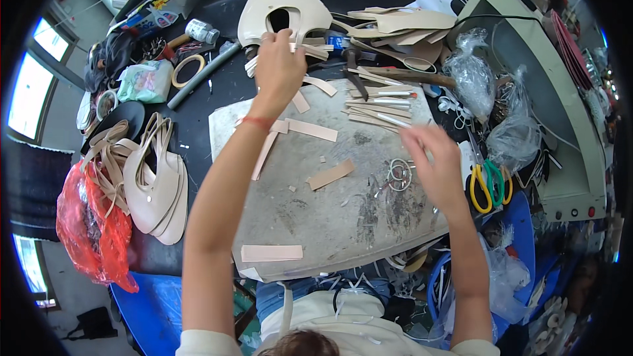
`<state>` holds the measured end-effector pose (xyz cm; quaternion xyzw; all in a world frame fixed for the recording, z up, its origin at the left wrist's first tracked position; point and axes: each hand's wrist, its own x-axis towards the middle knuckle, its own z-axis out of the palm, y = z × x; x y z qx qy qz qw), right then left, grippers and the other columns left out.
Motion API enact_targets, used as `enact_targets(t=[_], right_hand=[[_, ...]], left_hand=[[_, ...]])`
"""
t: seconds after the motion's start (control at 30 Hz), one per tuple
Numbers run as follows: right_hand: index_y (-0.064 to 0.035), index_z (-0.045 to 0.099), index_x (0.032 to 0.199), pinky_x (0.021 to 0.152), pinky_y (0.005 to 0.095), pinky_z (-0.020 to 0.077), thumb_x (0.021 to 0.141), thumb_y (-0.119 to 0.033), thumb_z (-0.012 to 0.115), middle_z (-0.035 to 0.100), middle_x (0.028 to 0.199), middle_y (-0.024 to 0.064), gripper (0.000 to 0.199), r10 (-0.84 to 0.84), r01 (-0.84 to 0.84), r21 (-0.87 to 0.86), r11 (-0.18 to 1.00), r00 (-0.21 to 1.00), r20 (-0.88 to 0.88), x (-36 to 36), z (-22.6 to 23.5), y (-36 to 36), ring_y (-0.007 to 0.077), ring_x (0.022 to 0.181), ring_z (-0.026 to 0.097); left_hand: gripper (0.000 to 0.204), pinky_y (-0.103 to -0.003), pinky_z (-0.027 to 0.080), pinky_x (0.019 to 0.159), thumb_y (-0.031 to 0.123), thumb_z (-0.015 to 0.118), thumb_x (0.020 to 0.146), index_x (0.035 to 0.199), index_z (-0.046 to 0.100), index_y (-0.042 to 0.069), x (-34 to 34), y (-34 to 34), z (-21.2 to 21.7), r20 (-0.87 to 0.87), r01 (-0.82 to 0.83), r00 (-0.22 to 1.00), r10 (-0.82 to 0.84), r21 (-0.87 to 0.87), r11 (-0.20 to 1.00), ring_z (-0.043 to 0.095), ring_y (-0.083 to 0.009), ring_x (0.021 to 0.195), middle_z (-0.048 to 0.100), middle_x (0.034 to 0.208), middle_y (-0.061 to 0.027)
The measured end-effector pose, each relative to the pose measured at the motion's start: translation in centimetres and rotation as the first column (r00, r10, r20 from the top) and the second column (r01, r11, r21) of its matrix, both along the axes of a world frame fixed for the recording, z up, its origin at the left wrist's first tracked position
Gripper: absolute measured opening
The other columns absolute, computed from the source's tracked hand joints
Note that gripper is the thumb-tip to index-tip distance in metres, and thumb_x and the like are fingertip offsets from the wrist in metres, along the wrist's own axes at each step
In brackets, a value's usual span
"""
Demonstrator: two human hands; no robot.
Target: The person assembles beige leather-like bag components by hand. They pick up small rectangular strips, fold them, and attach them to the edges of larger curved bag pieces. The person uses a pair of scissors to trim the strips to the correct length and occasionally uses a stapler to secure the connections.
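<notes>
My left hand reaches to the far edge of the grey stone slab. Its fingers are closed on beige leather strips from a small pile beside a cream shoe upper. My right hand hovers over the slab's right side with fingers curled around a thin pale stick, whose tip points left toward a row of narrow strips. Metal rings lie just left of that hand. Loose beige strips lie on the slab: one in the middle, one near the front.
Cream strappy shoe uppers and a red plastic bag lie at left. A tape roll sits at back left. Scissors with yellow and green handles and clear plastic bags are at right, beside a beige machine.
</notes>
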<state>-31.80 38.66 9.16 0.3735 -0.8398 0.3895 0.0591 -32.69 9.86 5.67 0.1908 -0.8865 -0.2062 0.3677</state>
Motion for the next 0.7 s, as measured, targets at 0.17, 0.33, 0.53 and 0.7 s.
enact_targets(t=[0.17,0.33,0.53,0.7], right_hand=[[-0.0005,0.065,0.089,0.079,0.0381,0.0445,0.081,-0.007,0.059,0.062,0.087,0.0127,0.011,0.079,-0.063,0.057,0.996,0.930,-0.359,-8.3,-4.7,-3.2,0.0314,0.086,0.056],[-0.0026,0.062,0.084,0.079,0.0390,0.0438,0.080,-0.008,0.061,0.061,0.086,0.0118,0.007,0.137,-0.106,0.152,0.983,0.967,-0.215,-5.4,-5.2,-3.0,0.0297,0.087,0.056],[-0.0014,0.060,0.093,0.069,0.0363,0.0467,0.086,-0.010,0.058,0.060,0.085,0.0131,0.011,-0.021,0.015,-0.037,0.999,0.984,-0.175,-2.9,-1.8,-2.7,0.0297,0.076,0.059],[-0.0016,0.061,0.097,0.061,0.0273,0.0460,0.085,-0.002,0.059,0.059,0.085,0.0101,0.011,0.265,-0.239,-0.115,0.964,0.896,0.356,11.1,0.8,-3.4,0.0178,0.070,0.058]], left_hand=[[0.024,-0.031,0.048,0.070,0.007,0.063,0.081,0.105,0.061,0.002,11.1,3.1,3.7,-0.022,0.345,0.939,-0.345,0.051,0.937,0.059,-0.0242,0.088,0.058,0.101,-0.0139],[0.025,-0.028,0.049,0.072,-0.003,0.062,0.078,0.103,0.063,0.002,23.0,5.7,3.6,0.107,0.177,0.971,-0.212,0.274,0.945,0.059,-0.0229,0.090,0.059,0.103,-0.0129],[0.021,-0.029,0.050,0.073,-0.004,0.060,0.080,0.100,0.063,-0.002,27.1,11.2,2.8,-0.039,0.209,0.975,-0.217,0.479,0.853,0.061,-0.0205,0.086,0.060,0.102,-0.0145],[0.018,-0.027,0.051,0.074,0.001,0.056,0.087,0.105,0.059,-0.004,27.2,13.9,0.8,-0.203,0.316,0.938,-0.282,0.838,0.446,0.062,-0.0164,0.087,0.063,0.098,-0.0120]])
